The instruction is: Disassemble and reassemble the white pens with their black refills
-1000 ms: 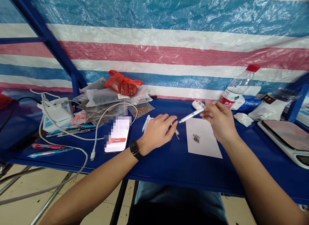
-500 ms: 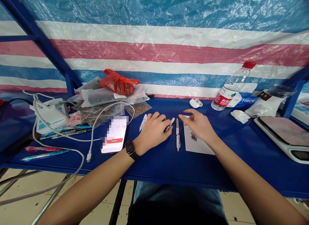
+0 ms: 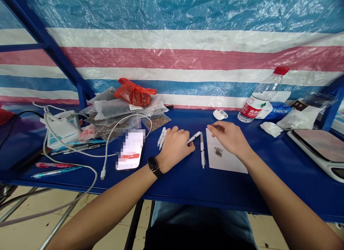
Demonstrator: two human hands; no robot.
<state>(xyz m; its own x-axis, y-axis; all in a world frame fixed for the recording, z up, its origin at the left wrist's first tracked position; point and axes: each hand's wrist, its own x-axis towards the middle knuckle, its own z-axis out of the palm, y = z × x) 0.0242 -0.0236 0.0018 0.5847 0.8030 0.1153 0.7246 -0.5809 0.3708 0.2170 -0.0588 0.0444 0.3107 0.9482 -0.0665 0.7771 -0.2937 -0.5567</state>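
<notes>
My left hand [image 3: 176, 146], with a dark watch on the wrist, is closed around a white pen [image 3: 194, 137] that sticks out to the right between thumb and fingers. Behind that hand, several white pens [image 3: 161, 137] lie side by side. Another white pen [image 3: 202, 153] lies upright in the view between my hands, its top close to the held one. Over the sheet of white paper [image 3: 225, 164], my right hand [image 3: 228, 136] has its thumb and index finger pinched together. Whatever is in that pinch is hidden or too small to see. Small dark pieces [image 3: 218, 152] rest on the paper.
A phone [image 3: 131, 149], a white cable [image 3: 103, 164] and plastic bags [image 3: 115, 110] lie to the left, with coloured pens [image 3: 56, 171] farther out. At the back are an earbud case [image 3: 220, 115] and a water bottle [image 3: 254, 101]. A scale [image 3: 317, 146] stands far right.
The pen in my left hand now sticks out farther to the right. My right thumb and index finger have come together. The whole view has shifted slightly.
</notes>
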